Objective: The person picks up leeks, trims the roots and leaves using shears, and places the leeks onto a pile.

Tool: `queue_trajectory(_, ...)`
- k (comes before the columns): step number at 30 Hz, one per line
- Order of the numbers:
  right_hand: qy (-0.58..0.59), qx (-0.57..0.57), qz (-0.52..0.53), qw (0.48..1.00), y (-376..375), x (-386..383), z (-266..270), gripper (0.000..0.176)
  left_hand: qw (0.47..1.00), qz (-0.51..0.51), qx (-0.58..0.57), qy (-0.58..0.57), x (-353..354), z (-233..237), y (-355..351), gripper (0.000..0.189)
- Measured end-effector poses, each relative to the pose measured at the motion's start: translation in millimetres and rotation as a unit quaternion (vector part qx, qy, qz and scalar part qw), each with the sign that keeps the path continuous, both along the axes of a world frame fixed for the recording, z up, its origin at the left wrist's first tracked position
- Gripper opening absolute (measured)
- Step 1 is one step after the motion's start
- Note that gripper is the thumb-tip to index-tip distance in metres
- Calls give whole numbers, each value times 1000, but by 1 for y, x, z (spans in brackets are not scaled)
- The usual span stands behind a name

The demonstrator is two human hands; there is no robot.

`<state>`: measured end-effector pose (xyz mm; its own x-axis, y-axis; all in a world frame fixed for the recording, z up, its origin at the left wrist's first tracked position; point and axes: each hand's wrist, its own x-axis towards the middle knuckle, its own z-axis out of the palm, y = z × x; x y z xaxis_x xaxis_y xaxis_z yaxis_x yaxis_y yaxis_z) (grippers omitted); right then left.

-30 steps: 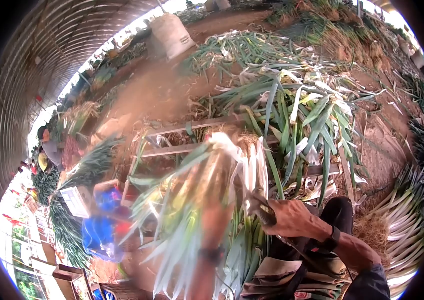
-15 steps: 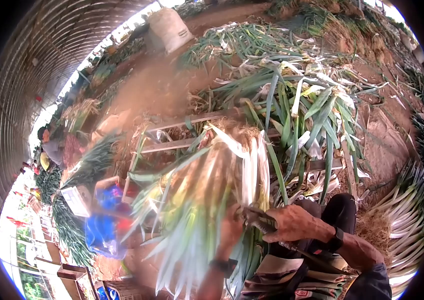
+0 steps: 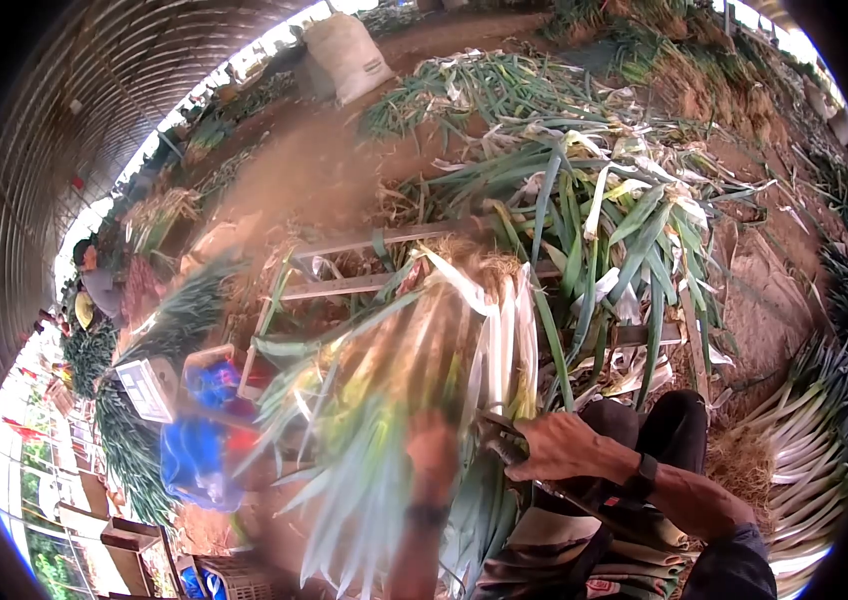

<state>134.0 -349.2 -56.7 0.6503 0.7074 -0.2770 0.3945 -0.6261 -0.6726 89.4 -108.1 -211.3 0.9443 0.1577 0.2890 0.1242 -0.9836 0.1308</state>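
My right hand (image 3: 569,448) is wrapped round a dark metal tool (image 3: 500,436), which lies close to the white stalks at the near side of the bundle. To its left, my left hand (image 3: 432,450) overlaps the green leaves of the long green onions (image 3: 434,350); its fingers are smeared. The bundle lies fanned across a wooden frame (image 3: 344,288), roots away from me and leaves toward me. One peeled white stalk (image 3: 497,350) stands out beside the right hand.
Loose leaves and peelings (image 3: 604,220) are heaped beyond the frame. Trimmed onions (image 3: 804,450) lie in a row at right. A blue plastic bag (image 3: 199,455) and a white box (image 3: 146,388) sit at left. A white sack (image 3: 349,55) stands far back; a person (image 3: 99,285) is at far left.
My left hand has shifted left, away from the tool and over the leaves. The right hand keeps the tool, slightly further left in view. The camera has turned a little.
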Motion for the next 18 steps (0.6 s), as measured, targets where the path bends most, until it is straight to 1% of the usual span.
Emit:
queue_trajectory(4, -42, -5, -27, 999, 5, 13, -2, 56, 998, 27, 7, 57, 17, -22, 5, 32)
queue_trajectory(6, -25, -15, -42, 999, 5, 18, 2, 55, 997, 47, 17, 64, 25, -27, 7, 30)
queue_trajectory(7, 0, -5, -47, 999, 2, 18, 13, 55, 992, 55, -42, 103, 28, -10, 3, 31)
queue_trajectory(8, -2, -5, -40, 999, -2, 15, 15, 55, 983, 63, -101, 142, 28, 23, -2, 31)
queue_trajectory(9, -4, -6, -34, 999, -6, 13, 16, 54, 968, 70, -159, 181, 28, 41, -1, 32)
queue_trajectory(11, -17, 36, 20, 999, -14, 2, 21, 33, 963, 37, -207, 170, 23, 42, 11, 36)
queue_trajectory(12, -24, 57, 47, 997, -18, -3, 21, 28, 959, 21, -231, 163, 21, 43, 18, 39)
queue_trajectory(13, -32, 47, 60, 997, -23, -8, 11, 28, 924, 44, -297, 236, 22, 60, 19, 43)
queue_trajectory(14, -14, 76, 57, 995, -23, -10, 15, 29, 929, 12, -307, 208, 21, 46, 29, 42)
queue_trajectory(16, 3, 116, 59, 991, -26, -19, 29, 32, 932, -54, -325, 152, 15, -11, 52, 40)
queue_trajectory(17, 2, 127, 64, 990, -26, -23, 33, 34, 924, -57, -355, 129, 12, -30, 58, 40)
queue_trajectory(18, 39, 119, 49, 991, -25, -25, 35, 43, 915, -60, -385, 106, 9, -46, 63, 40)
